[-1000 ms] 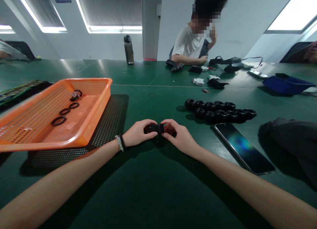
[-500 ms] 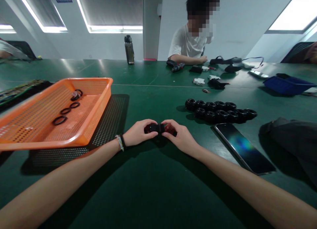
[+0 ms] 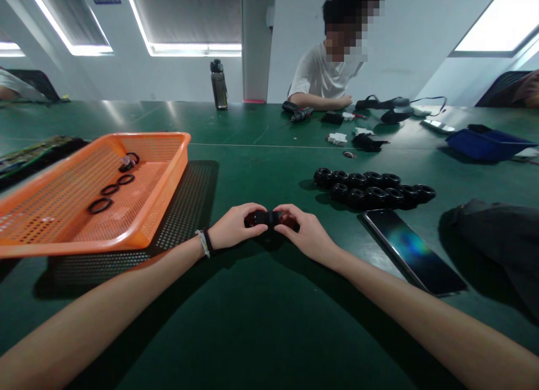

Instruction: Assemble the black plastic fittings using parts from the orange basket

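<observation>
In the middle of the table, my left hand (image 3: 233,227) pinches one end of a shiny black round part (image 3: 261,217) between thumb and fingers. My right hand (image 3: 310,238) grips a black ring-like piece (image 3: 275,218) at the other end, against the first. The two pieces touch end to end just above the green tabletop. Fingers cover most of both, so I cannot tell whether they are joined. Beyond my right hand stand several glossy black round parts (image 3: 376,196) in two rows.
An orange basket (image 3: 138,238) holding several black rings (image 3: 100,205) is on the left. A phone (image 3: 415,249) lies near my right forearm, with dark fabric (image 3: 492,238) beside it. Across the table sit a person (image 3: 322,75), a bottle (image 3: 219,86), a drill (image 3: 301,114) and a blue bin (image 3: 490,143).
My hands keep almost the same place and grip, and the black pieces between them look slightly closer together. The person across the table has leaned a little to the right.
</observation>
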Action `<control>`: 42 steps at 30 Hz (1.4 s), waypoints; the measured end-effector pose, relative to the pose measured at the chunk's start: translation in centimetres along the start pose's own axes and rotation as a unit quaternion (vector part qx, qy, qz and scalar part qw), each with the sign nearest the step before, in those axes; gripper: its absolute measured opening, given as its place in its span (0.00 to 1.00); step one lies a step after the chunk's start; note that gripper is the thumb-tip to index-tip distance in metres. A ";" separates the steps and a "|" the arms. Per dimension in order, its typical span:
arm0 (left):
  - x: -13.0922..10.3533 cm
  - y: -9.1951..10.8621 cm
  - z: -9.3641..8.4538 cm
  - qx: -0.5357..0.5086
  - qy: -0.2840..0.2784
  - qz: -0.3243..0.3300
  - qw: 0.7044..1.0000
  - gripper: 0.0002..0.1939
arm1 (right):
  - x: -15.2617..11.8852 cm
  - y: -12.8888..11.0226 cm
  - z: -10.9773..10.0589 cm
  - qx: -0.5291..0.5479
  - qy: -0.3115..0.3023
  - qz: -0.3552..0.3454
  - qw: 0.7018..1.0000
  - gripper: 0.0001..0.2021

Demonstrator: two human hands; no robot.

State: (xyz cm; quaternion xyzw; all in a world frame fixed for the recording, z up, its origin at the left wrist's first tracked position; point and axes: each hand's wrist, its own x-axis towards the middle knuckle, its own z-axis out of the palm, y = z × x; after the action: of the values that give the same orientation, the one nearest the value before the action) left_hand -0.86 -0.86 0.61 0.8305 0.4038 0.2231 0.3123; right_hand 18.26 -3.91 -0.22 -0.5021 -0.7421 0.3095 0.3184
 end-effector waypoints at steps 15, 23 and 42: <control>0.0 0.0 -0.1 -0.002 -0.008 0.009 1.000 0.15 | 0.1 -0.2 -0.1 -0.007 -0.005 0.007 1.000 0.10; 0.0 0.1 -0.1 0.003 -0.011 0.007 1.000 0.16 | 0.1 -0.4 -0.1 -0.010 -0.009 0.019 1.000 0.09; 0.0 -0.1 -0.1 0.009 -0.015 0.010 1.000 0.16 | 0.1 -0.2 0.0 -0.006 -0.011 0.020 1.000 0.08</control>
State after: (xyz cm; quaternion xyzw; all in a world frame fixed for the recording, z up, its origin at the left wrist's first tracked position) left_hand -0.91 -0.78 0.62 0.8406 0.3923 0.2100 0.3087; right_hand 18.16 -3.83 -0.05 -0.5155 -0.7373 0.3166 0.3006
